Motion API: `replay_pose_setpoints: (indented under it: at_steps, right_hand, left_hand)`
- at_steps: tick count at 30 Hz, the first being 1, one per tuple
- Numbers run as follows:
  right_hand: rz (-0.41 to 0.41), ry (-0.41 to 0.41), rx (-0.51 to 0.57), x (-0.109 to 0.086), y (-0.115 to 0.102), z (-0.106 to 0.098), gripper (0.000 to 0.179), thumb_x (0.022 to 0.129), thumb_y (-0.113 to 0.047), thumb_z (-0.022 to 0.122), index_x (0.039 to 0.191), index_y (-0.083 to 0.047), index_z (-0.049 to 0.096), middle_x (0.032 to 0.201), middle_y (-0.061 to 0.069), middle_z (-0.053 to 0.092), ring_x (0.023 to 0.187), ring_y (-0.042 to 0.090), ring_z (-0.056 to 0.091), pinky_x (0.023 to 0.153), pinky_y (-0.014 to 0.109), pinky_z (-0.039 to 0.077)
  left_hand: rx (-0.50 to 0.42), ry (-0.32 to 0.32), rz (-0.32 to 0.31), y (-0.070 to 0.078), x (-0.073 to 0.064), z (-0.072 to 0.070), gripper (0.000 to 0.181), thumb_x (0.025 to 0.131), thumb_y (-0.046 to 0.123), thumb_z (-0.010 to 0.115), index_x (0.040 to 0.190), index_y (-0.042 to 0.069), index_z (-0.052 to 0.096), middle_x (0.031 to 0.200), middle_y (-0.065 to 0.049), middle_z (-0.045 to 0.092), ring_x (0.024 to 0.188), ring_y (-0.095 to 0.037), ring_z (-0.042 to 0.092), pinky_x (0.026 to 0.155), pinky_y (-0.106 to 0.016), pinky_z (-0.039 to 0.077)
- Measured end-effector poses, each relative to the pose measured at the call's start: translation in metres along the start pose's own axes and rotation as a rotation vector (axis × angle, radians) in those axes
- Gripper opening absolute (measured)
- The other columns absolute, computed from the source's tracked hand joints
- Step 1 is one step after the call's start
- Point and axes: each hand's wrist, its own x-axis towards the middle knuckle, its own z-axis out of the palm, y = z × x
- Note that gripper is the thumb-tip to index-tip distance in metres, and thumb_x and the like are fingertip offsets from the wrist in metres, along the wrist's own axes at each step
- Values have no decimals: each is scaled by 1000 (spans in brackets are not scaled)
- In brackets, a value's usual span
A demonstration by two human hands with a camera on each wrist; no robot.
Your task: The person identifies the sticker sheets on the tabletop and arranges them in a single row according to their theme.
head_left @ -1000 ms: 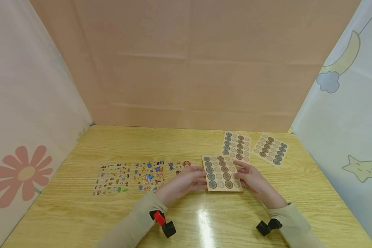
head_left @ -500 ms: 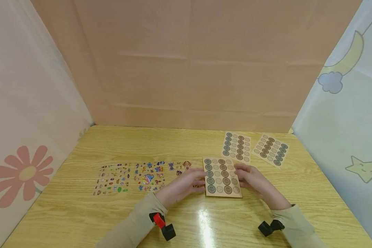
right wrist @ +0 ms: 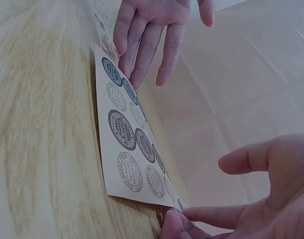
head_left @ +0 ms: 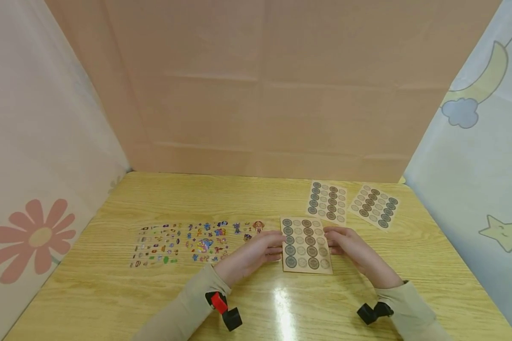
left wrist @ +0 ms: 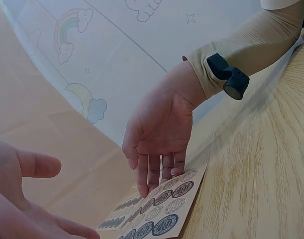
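Observation:
A beige sheet of round stickers (head_left: 302, 262) lies on the table between the two hands, its rows of stamp-like circles facing up. My left hand (head_left: 256, 253) is at its left edge, fingers loosely extended, fingertips against or very near the paper. On the opposite edge, my right hand (head_left: 351, 246) has its fingertips at the paper; in the right wrist view its thumb stands apart from the sticker sheet (right wrist: 123, 169). Neither thumb pinches the paper. The left wrist view shows the right hand (left wrist: 161, 129) with fingers hanging down behind the sheet (left wrist: 166, 206).
Two similar sticker sheets (head_left: 327, 201) (head_left: 374, 206) lie farther back on the right. Clear sheets with small colourful cartoon stickers (head_left: 205, 244) lie to the left. Fabric walls (head_left: 256, 94) surround the wooden table (head_left: 153, 303). Each wrist carries a black strapped device (head_left: 374, 311).
The sticker sheet has come down flat onto the table and slid slightly toward me. The right hand's fingers have eased off its top to the edge; the left hand has barely moved.

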Motion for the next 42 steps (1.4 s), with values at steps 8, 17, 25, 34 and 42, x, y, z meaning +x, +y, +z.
replay_pose_setpoints:
  at_steps: [8, 17, 25, 34, 42]
  right_hand:
    - [-5, 3, -35, -1, 0, -1, 51, 101, -18, 44, 136, 19, 35, 102, 9, 57, 87, 15, 53, 72, 25, 50]
    - [-6, 3, -37, -3, 0, -2, 51, 101, -19, 44, 135, 18, 36, 98, 8, 56, 85, 16, 52, 67, 25, 49]
    - [13, 39, -71, -5, -1, -3, 48, 100, -20, 47, 132, 15, 42, 92, 6, 59, 79, 15, 54, 66, 27, 49]
    - [-27, 49, -90, -7, -2, -13, 50, 100, -21, 47, 134, 14, 41, 111, 18, 58, 88, 20, 58, 72, 31, 53]
    - [-90, 33, -67, -5, -8, -32, 54, 103, -25, 41, 140, 14, 32, 140, 33, 34, 122, 43, 45, 95, 40, 47]
  left_hand:
    - [1, -8, -13, 1, -1, 0, 64, 96, 21, 53, 143, -12, 26, 139, -25, 42, 126, -40, 42, 105, -47, 36]
    - [10, -8, -23, 3, -1, 0, 65, 96, 24, 54, 143, -12, 25, 140, -28, 38, 128, -42, 40, 106, -47, 35]
    - [3, -3, -26, 6, -4, -1, 66, 96, 23, 53, 144, -12, 25, 143, -32, 33, 129, -45, 36, 107, -49, 33]
    - [8, -30, 9, 15, 1, -3, 58, 98, 27, 49, 142, -9, 33, 140, -25, 39, 129, -42, 37, 109, -49, 30]
    - [20, -65, 13, 33, 19, -6, 57, 100, 33, 46, 144, 0, 35, 143, -24, 40, 131, -40, 38, 109, -47, 31]
